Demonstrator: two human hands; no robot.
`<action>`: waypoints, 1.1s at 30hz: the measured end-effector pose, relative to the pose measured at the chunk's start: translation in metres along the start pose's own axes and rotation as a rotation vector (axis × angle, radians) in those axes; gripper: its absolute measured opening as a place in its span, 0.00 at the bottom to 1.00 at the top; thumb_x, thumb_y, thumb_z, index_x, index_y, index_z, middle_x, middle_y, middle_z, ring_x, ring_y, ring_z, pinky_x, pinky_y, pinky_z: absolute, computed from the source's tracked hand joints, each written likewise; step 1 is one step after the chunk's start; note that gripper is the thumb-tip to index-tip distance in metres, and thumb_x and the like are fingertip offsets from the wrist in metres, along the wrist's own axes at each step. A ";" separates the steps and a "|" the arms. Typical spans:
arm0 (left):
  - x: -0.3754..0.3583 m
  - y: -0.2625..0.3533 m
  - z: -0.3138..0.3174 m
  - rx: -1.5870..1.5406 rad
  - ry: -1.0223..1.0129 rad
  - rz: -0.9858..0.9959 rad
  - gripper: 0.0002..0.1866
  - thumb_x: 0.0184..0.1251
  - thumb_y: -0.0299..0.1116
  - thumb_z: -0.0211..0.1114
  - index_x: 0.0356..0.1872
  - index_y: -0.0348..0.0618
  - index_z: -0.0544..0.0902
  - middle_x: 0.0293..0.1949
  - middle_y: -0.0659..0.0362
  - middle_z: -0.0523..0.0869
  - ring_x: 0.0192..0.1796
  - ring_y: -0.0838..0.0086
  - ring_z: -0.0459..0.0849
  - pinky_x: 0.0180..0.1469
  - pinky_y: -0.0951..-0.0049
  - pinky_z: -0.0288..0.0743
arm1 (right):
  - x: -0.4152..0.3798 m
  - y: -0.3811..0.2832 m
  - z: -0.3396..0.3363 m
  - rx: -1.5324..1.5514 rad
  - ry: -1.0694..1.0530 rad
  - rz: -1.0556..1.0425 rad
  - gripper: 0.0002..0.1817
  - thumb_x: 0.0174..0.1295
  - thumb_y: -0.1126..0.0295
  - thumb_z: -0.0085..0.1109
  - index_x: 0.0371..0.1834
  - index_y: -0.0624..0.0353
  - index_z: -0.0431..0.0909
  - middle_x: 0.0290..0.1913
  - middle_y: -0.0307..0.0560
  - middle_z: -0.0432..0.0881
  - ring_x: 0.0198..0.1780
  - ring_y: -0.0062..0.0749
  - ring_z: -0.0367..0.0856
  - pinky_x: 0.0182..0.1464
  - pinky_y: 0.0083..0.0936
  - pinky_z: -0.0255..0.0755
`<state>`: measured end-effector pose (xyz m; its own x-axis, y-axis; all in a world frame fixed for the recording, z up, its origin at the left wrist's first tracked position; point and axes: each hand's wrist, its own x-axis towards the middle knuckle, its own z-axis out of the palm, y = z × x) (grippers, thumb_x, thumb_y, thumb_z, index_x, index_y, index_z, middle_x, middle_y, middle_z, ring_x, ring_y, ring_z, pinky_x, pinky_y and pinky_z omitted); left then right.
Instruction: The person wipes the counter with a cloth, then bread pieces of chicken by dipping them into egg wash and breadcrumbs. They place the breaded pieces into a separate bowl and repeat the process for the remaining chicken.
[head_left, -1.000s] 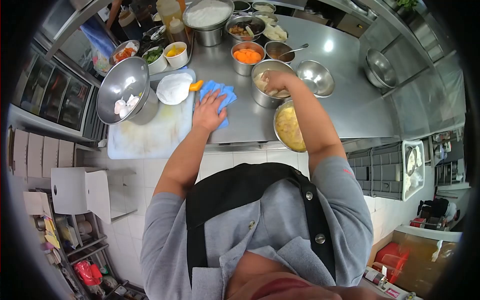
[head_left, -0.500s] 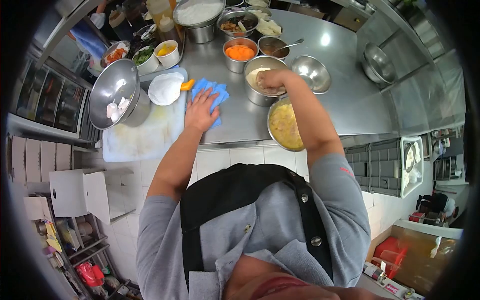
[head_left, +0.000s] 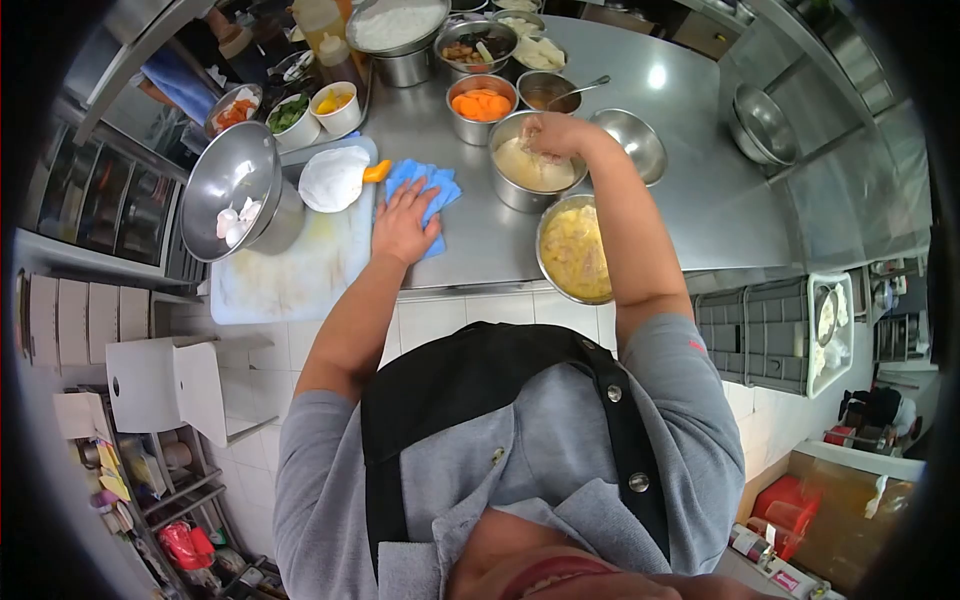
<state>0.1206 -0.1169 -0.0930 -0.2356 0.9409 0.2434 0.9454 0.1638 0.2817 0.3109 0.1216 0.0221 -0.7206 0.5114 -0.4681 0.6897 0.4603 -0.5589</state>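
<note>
My left hand rests flat on a folded blue cloth, its fingers stretched out. Over a deep metal bowl of pale, loose powder, my right hand hangs with fingers curled down and coated in pale stuff; what they hold, if anything, cannot be made out. A bowl of yellow, wet-looking pieces sits nearer me, partly behind my right forearm. Just right of the powder bowl stands a shiny metal bowl.
A white cutting board carries a yellow-handled tool with a white round part and a tilted steel bowl with eggshells. Sliced carrots, a bowl with a spoon and several other containers line the back.
My right hand has risen out of the powder towards the bowl's far rim, uncovering more of the powder. My left hand stays on the cloth.
</note>
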 end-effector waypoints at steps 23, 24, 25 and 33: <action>-0.003 0.001 -0.002 -0.024 0.023 -0.008 0.24 0.56 0.41 0.58 0.57 0.60 0.74 0.65 0.63 0.68 0.68 0.65 0.62 0.66 0.52 0.56 | 0.025 0.019 0.037 -0.314 0.165 0.183 0.19 0.52 0.66 0.53 0.45 0.65 0.80 0.49 0.57 0.80 0.45 0.43 0.82 0.44 0.35 0.75; -0.002 0.001 -0.003 -0.022 0.020 -0.008 0.24 0.56 0.41 0.58 0.57 0.60 0.74 0.65 0.63 0.68 0.68 0.65 0.62 0.66 0.52 0.56 | 0.024 0.016 0.037 -0.360 0.177 0.239 0.20 0.53 0.66 0.52 0.47 0.63 0.79 0.50 0.56 0.80 0.46 0.43 0.81 0.46 0.35 0.74; -0.001 0.000 -0.002 -0.017 0.022 -0.002 0.24 0.55 0.41 0.58 0.57 0.60 0.74 0.65 0.63 0.68 0.68 0.65 0.62 0.66 0.52 0.57 | 0.024 0.014 0.036 -0.406 0.192 0.296 0.20 0.54 0.66 0.51 0.49 0.61 0.78 0.51 0.55 0.79 0.48 0.43 0.81 0.48 0.35 0.74; -0.001 0.003 -0.003 -0.006 0.018 0.001 0.24 0.56 0.40 0.58 0.57 0.59 0.75 0.65 0.62 0.68 0.68 0.64 0.62 0.65 0.50 0.57 | 0.029 0.003 0.018 -0.428 0.019 0.048 0.17 0.55 0.65 0.49 0.44 0.60 0.80 0.45 0.53 0.82 0.45 0.42 0.81 0.47 0.36 0.73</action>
<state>0.1224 -0.1184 -0.0893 -0.2386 0.9356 0.2603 0.9444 0.1611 0.2867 0.2908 0.1244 -0.0052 -0.6882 0.5511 -0.4718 0.6924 0.6931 -0.2004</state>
